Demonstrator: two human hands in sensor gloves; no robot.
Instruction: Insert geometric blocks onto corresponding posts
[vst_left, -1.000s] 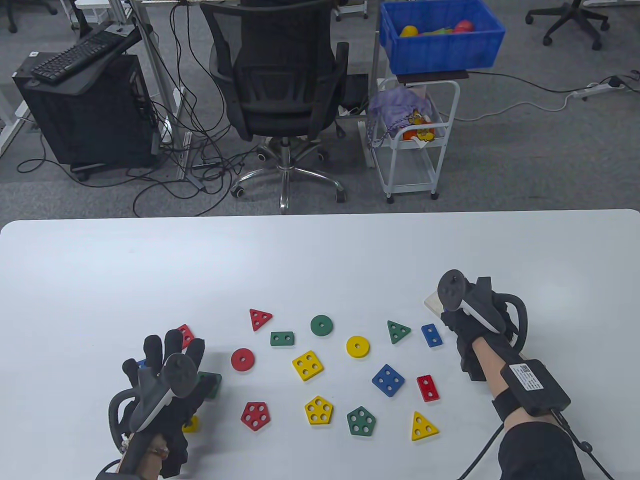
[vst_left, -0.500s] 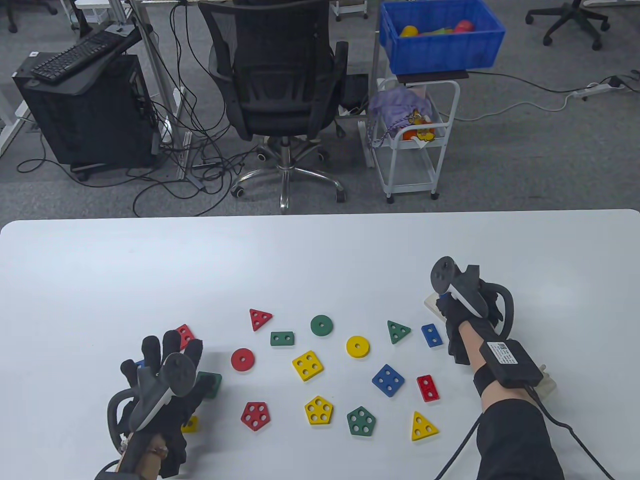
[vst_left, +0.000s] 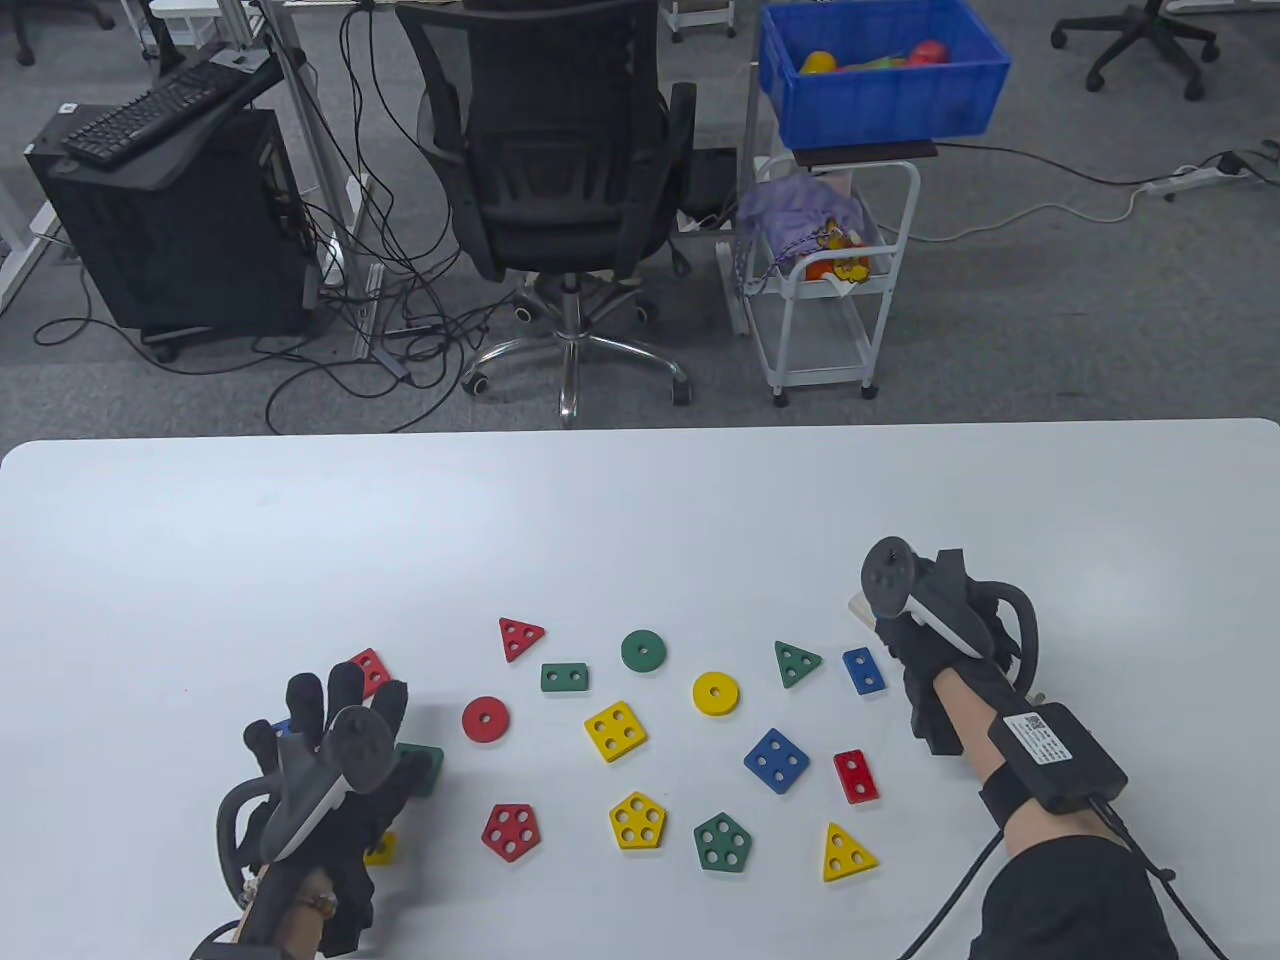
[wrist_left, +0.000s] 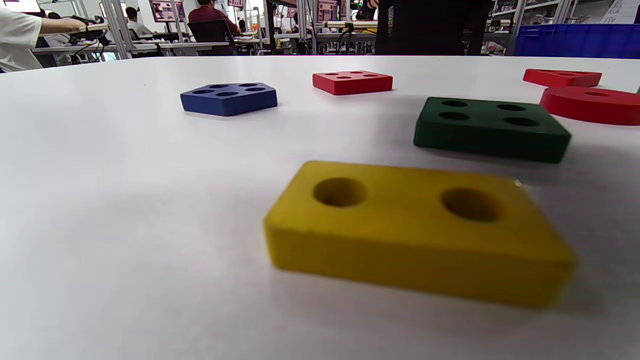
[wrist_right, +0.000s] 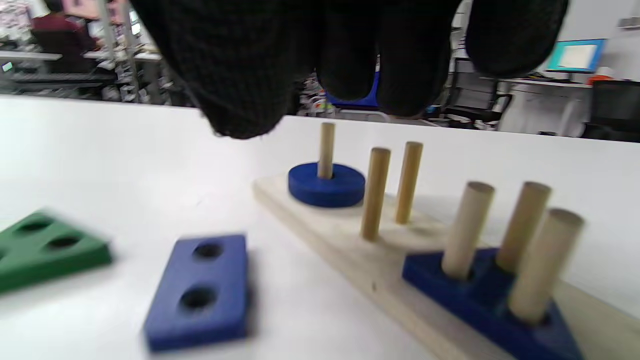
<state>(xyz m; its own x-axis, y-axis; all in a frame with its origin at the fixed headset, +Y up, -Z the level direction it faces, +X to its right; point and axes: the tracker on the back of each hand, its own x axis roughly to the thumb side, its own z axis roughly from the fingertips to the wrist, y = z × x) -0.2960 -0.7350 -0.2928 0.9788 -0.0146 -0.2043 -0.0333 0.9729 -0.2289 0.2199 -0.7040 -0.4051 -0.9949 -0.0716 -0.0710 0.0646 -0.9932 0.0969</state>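
My right hand (vst_left: 935, 650) hovers over the wooden peg board (vst_left: 858, 604) and hides most of it in the table view; its fingers (wrist_right: 350, 55) hang loose above the pegs with nothing in them. On the board a blue round block (wrist_right: 326, 185) sits on the single peg and a blue triangle (wrist_right: 480, 295) on three pegs. A blue rectangle (vst_left: 862, 670) and a green triangle (vst_left: 796, 663) lie just left of the board. My left hand (vst_left: 330, 705) rests flat with spread fingers over a green square (wrist_left: 490, 127), beside a yellow rectangle (wrist_left: 415, 230).
Several loose blocks lie between the hands: red round (vst_left: 485, 719), yellow square (vst_left: 615, 731), yellow round (vst_left: 716, 693), blue square (vst_left: 776, 760), red rectangle (vst_left: 856, 776), yellow triangle (vst_left: 848, 853), green pentagon (vst_left: 722, 842). A blue pentagon (wrist_left: 227, 97) lies left of my left hand.
My right hand drifted slightly left over the board, then eased back right with the forearm swinging across the board's near end. The left hand and the blocks stayed still.
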